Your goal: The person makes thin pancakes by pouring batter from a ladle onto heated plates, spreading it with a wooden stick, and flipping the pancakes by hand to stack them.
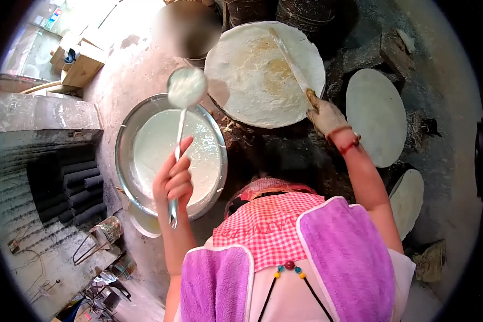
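My left hand point(174, 177) is wrapped round the metal handle of a ladle point(188, 88). The ladle's bowl carries white batter and hangs over the far rim of a wide metal basin point(124, 174). Pale, runny batter point(172, 142) fills much of the basin. In a pale glove, my right hand point(327, 115) grips the near end of a flat wooden stick point(290, 59). The stick slants across a large round griddle point(241, 94) coated with a thin white layer, yellowish in patches. My right fingers sit at the griddle's right edge.
Two more round pale surfaces stand at the right, an upper one point(377, 118) and a lower one point(407, 204). A smaller bowl point(145, 220) is partly under the basin. Black cylinders point(83, 182) are stacked at left, near a bucket point(110, 231). A cardboard box point(83, 64) lies beyond.
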